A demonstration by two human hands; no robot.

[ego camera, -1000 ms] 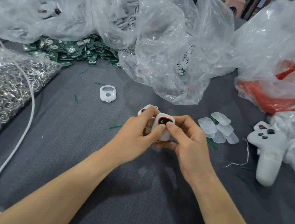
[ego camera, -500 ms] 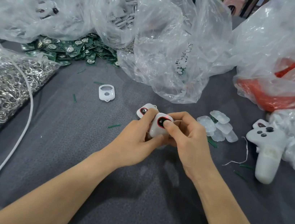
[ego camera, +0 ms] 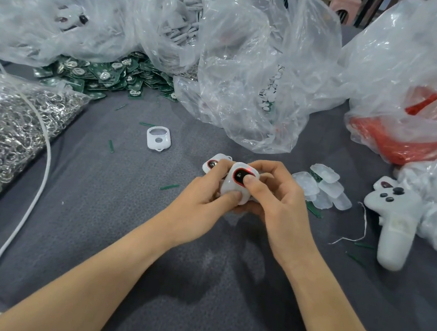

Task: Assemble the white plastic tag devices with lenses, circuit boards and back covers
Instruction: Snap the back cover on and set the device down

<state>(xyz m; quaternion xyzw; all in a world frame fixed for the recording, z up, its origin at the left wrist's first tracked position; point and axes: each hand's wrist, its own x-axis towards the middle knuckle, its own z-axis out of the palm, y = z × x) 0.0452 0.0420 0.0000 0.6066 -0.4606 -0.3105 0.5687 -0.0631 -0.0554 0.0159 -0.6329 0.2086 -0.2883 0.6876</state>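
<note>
Both hands hold one white tag device (ego camera: 233,181) with a dark, red-rimmed lens, just above the grey cloth. My left hand (ego camera: 199,200) grips its left side, thumb on the lower edge. My right hand (ego camera: 276,201) grips the right side, thumb pressing on the lens. A small red light glows at the tag's top. Another assembled tag (ego camera: 212,163) lies just behind my left fingers. An empty white front shell (ego camera: 158,138) lies further left. Clear lenses (ego camera: 321,186) are heaped to the right. Green circuit boards (ego camera: 103,76) are piled at the back left.
Clear plastic bags of white parts (ego camera: 240,64) fill the back. A bag of metal rings (ego camera: 0,134) sits at the left with a white cable (ego camera: 40,168) over it. A bag with red contents (ego camera: 414,122) and a white game controller (ego camera: 394,221) lie at the right.
The hands and tag have stayed in nearly the same place; my right thumb has slid onto the lens and a red light shows at the tag's top.
</note>
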